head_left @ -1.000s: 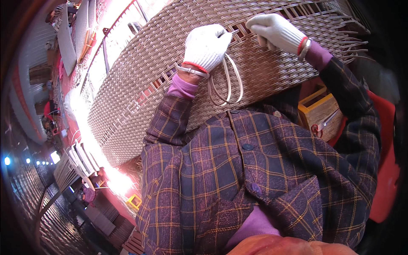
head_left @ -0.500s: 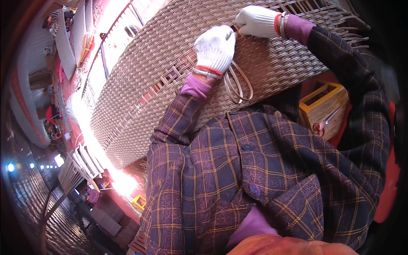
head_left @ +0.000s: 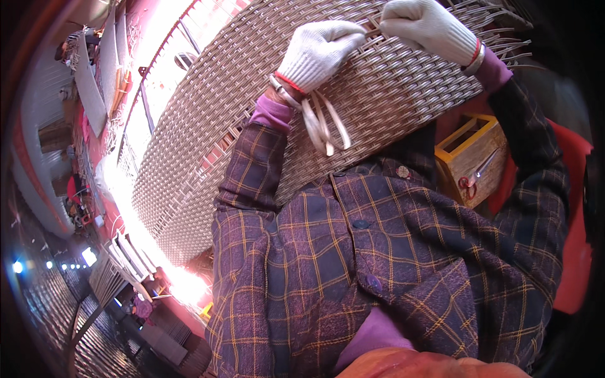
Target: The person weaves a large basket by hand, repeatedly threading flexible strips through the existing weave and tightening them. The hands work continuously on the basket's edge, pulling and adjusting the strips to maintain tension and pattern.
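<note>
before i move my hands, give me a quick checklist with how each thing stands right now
1. Gloves on: ok, left hand and right hand both wear white ones.
2. Both hands over the woven panel: ok.
3. Strand held in either grip: cannot tell, the gloved fingers hide it.
4. Pale strand loops away from the left wrist: not ok, they hang right beside it.
5. Scissors off the panel: ok, seen against the wooden box.
</note>
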Available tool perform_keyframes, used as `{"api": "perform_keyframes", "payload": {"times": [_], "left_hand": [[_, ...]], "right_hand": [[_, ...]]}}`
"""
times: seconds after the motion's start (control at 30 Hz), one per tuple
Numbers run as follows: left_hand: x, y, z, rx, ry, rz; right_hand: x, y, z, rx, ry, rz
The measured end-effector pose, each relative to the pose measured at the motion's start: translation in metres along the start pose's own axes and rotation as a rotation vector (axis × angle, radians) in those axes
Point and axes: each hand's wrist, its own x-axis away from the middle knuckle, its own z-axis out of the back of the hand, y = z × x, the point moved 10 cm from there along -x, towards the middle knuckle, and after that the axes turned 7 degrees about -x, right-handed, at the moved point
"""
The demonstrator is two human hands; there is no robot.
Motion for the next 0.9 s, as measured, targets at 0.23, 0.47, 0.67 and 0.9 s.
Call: {"api": "perform_keyframes", "payload": {"times": [0.23, 0.47, 0.67, 0.9], "left_hand": [[0.015, -0.017, 0.009, -0.069, 0.156, 0.188], [0.010, -0.004, -0.005, -0.678, 0.151, 0.099], [-0.008, 0.002, -0.018, -0.926, 0.049, -0.056], [-0.021, -0.014, -0.035, -0.901, 0.063, -0.011]], "right_hand": [[-0.018, 0.063, -0.018, 0.111, -0.033, -0.115], [-0.027, 0.098, -0.044, 0.014, -0.251, -0.234], [-0.036, 0.115, -0.045, 0.063, -0.348, -0.309], [-0.039, 0.110, -0.048, -0.053, -0.361, -0.252]]}}
